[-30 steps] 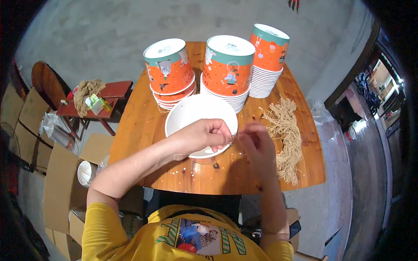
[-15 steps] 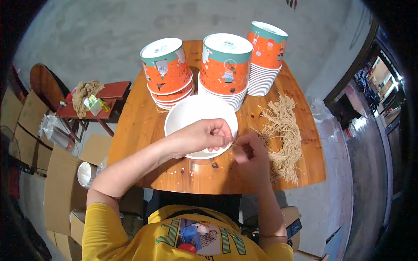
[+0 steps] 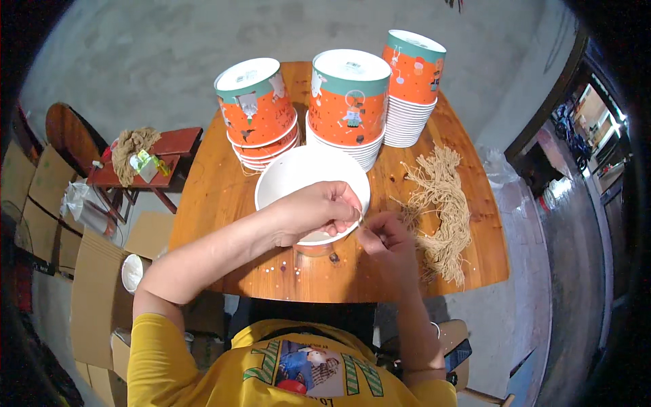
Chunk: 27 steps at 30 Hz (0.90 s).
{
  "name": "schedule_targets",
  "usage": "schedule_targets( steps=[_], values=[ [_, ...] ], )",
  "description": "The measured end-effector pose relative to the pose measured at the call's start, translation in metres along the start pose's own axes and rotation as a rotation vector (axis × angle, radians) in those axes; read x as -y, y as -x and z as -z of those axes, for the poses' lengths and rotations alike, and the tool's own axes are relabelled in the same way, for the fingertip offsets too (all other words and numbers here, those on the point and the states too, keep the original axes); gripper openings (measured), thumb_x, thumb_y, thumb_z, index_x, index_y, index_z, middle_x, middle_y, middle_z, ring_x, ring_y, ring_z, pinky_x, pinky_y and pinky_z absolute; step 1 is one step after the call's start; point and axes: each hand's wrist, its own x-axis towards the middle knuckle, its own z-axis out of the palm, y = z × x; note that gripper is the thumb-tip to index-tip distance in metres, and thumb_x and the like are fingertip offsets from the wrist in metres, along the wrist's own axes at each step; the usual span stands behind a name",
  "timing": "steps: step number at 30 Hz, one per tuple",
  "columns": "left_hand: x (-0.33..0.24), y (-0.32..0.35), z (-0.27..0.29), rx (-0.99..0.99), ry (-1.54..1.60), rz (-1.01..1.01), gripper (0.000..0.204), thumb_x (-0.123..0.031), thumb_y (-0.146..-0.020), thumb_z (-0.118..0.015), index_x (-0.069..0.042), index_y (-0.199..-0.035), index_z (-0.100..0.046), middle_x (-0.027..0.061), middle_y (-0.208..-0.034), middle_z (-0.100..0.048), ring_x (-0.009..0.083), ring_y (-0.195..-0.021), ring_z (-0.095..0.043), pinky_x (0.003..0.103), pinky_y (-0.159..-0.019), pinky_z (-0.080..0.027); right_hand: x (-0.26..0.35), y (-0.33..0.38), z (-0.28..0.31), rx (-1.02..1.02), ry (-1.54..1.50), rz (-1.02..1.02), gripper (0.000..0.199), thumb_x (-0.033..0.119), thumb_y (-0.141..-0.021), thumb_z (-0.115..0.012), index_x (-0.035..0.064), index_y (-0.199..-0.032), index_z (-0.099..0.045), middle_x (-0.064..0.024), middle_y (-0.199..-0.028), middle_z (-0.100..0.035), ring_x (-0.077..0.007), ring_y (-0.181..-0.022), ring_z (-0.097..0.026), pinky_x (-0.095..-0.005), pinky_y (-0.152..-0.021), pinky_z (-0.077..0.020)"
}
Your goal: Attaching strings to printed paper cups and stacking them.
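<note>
Over the near right rim of a white round tub (image 3: 288, 166), both of my hands meet in a pinch. My left hand (image 3: 327, 209) reaches across the tub's mouth, fingertips closed on a thin tan string (image 3: 362, 221). Just right of the rim, my right hand (image 3: 391, 243) pinches the same string, its fingers partly in shadow. Only a short bit of string shows between the fingertips. A loose bundle of tan twine (image 3: 453, 220) lies on the table to the right of my right hand, strands spreading toward it.
Behind the tub stand three stacks of upturned orange-and-green paper buckets: a left stack (image 3: 254, 112), a middle stack (image 3: 349, 102) and a tall right stack (image 3: 413, 74). Small white beads (image 3: 285, 270) dot the wooden table (image 3: 319, 281). A red bench (image 3: 178, 144) and cardboard (image 3: 102, 285) are at left.
My right hand has turned slightly, and its fingertips have closed up near the left hand's. My left hand stays over the tub. The view has shifted a little.
</note>
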Motion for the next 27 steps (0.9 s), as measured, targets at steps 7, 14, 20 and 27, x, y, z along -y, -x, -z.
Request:
schedule_targets(
  steps=[7, 14, 20, 27],
  values=[
    [-0.010, 0.002, -0.006, -0.025, 0.249, 0.170, 0.012, -0.003, -0.086, -0.061, -0.007, -0.096, -0.055, -0.0013, -0.085, -0.060, 0.0042, -0.071, -0.058, 0.016, -0.060, -0.047, 0.000, 0.007, -0.010, -0.106, 0.157, 0.065, 0.014, 0.019, -0.083, -0.069, 0.0064, -0.083, -0.063, 0.0029, -0.065, -0.051, -0.0040, -0.057, -0.043, -0.0208, -0.053, -0.0364],
    [-0.002, 0.004, -0.008, -0.061, 0.195, 0.025, 0.017, 0.000, -0.087, -0.059, -0.004, -0.100, -0.052, 0.0032, -0.086, -0.060, 0.0073, -0.076, -0.058, 0.020, -0.064, -0.049, -0.007, 0.008, -0.003, -0.110, 0.293, 0.310, 0.013, 0.015, -0.085, -0.066, 0.0068, -0.094, -0.068, -0.0012, -0.070, -0.059, -0.0047, -0.059, -0.052, -0.0230, -0.055, -0.0432],
    [0.003, 0.004, -0.007, -0.072, 0.047, -0.103, 0.016, 0.000, -0.088, -0.058, -0.003, -0.101, -0.048, 0.0043, -0.086, -0.058, 0.0115, -0.076, -0.056, 0.023, -0.072, -0.048, 0.001, 0.005, 0.004, -0.003, -0.184, -0.066, 0.015, 0.016, -0.088, -0.064, 0.0060, -0.100, -0.063, 0.0000, -0.078, -0.059, -0.0070, -0.062, -0.052, -0.0219, -0.056, -0.0432],
    [0.001, 0.011, -0.015, -0.145, -0.465, -0.385, 0.013, -0.003, -0.092, -0.055, -0.004, -0.100, -0.045, 0.0014, -0.084, -0.052, 0.0099, -0.076, -0.053, 0.024, -0.070, -0.046, -0.002, -0.005, -0.002, -0.115, 0.114, 0.266, 0.016, 0.011, -0.083, -0.069, 0.0055, -0.095, -0.059, -0.0005, -0.079, -0.058, -0.0084, -0.063, -0.052, -0.0223, -0.057, -0.0432]
  ],
)
